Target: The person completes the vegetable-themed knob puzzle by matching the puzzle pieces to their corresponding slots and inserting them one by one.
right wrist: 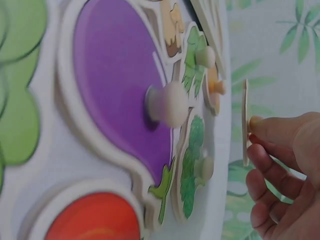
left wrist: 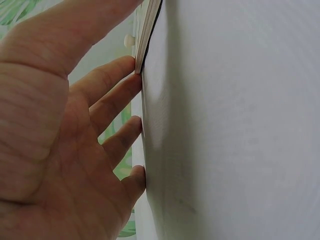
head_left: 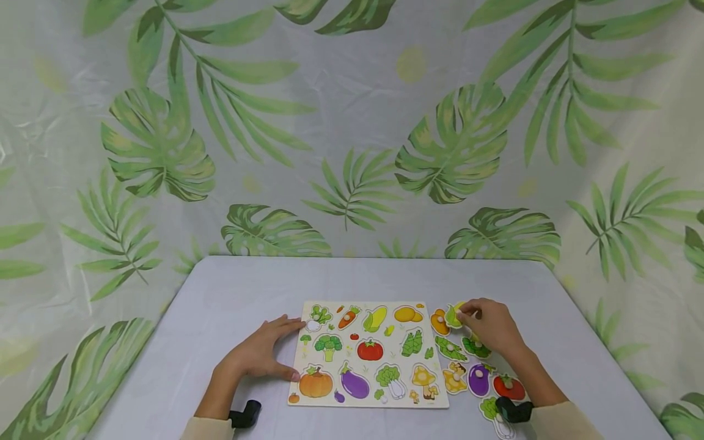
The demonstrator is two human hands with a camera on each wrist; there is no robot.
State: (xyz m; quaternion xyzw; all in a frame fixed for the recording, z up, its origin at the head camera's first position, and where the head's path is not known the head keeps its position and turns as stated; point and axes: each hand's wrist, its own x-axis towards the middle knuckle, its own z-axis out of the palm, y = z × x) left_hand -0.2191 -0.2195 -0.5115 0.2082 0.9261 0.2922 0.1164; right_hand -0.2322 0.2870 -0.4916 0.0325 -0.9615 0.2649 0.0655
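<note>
My left hand spreads along the left edge of a white vegetable puzzle board, with thumb and fingertips at its rim. In the left wrist view the fingertips touch the board's edge, and a pale knob stands up from its face. My right hand pinches a yellow-and-green corn puzzle piece beyond the board's upper right side. The right wrist view shows this piece edge-on, held up between thumb and fingers. Below it lie an orange potato piece and a broccoli piece.
More knobbed pieces lie right of the board: a green leafy piece, a mushroom, an eggplant, a tomato and a bok choy partly under the right wrist. A leaf-patterned curtain hangs behind the white table.
</note>
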